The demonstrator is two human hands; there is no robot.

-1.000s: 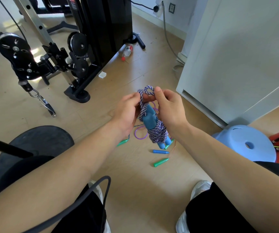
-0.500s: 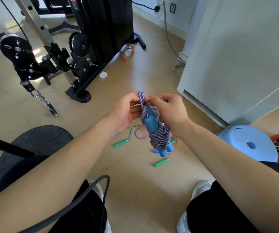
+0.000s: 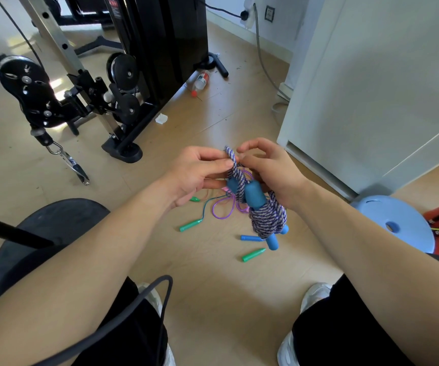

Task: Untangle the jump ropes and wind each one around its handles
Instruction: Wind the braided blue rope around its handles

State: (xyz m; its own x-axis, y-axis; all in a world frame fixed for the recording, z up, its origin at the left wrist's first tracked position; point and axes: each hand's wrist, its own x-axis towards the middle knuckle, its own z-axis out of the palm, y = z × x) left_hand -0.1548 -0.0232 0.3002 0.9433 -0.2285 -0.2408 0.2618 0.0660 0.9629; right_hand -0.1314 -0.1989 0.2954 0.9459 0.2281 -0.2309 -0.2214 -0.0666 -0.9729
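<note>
Left hand [image 3: 200, 171] and right hand [image 3: 271, 173] pinch the braided rope [image 3: 267, 217] above its blue handles [image 3: 254, 197]

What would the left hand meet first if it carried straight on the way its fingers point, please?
The left hand pinches the striped rope loop in that line; just beyond, probably the right hand.

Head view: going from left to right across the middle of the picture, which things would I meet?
Black round seat → green handle on the floor → wound rope with blue grips → light blue stool.
</note>
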